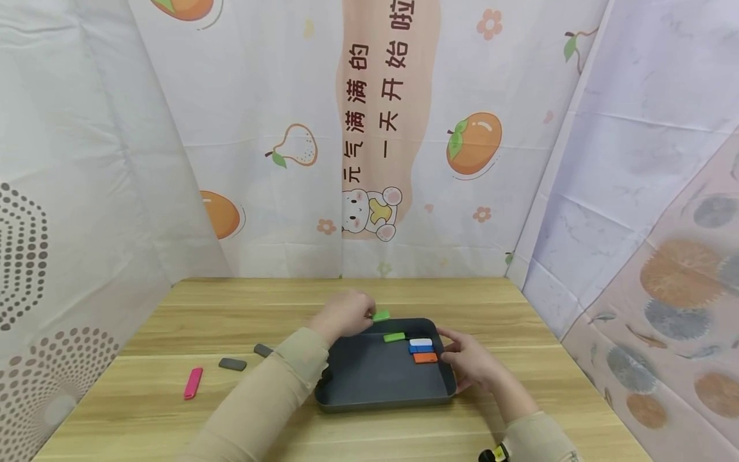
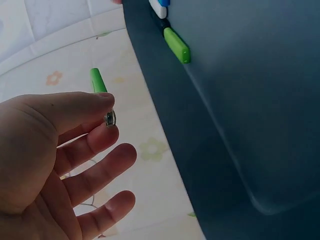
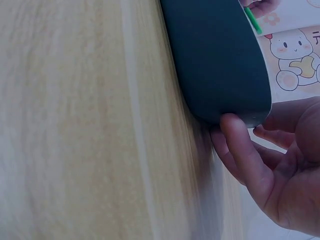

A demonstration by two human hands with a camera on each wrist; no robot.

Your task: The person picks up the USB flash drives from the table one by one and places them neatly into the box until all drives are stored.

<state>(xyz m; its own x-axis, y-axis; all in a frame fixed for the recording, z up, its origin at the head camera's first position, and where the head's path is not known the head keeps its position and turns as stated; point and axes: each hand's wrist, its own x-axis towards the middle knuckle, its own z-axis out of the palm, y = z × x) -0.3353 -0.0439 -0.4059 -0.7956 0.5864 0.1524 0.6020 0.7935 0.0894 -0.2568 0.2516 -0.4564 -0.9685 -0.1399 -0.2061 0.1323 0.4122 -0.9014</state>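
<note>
My left hand point(image 1: 346, 314) pinches a green USB flash drive point(image 2: 98, 81) between thumb and index finger, above the far rim of a dark grey tray point(image 1: 375, 405). Its metal plug shows by the fingertips in the left wrist view, where the other fingers are spread. My right hand point(image 1: 473, 359) grips the tray's right side, with fingers against the outer wall. Inside the tray, near the far right corner, lie another green drive point(image 1: 394, 337), a white drive point(image 1: 421, 342), a blue drive point(image 1: 421, 350) and an orange drive point(image 1: 425, 358).
Left of the tray, a pink drive point(image 1: 193, 383) and two dark grey drives lie on the wooden table point(image 1: 277, 423), one grey drive point(image 1: 233, 364) nearer the pink one and the other point(image 1: 262, 350) beside the left sleeve. Printed curtains point(image 1: 277, 212) hang behind and at both sides.
</note>
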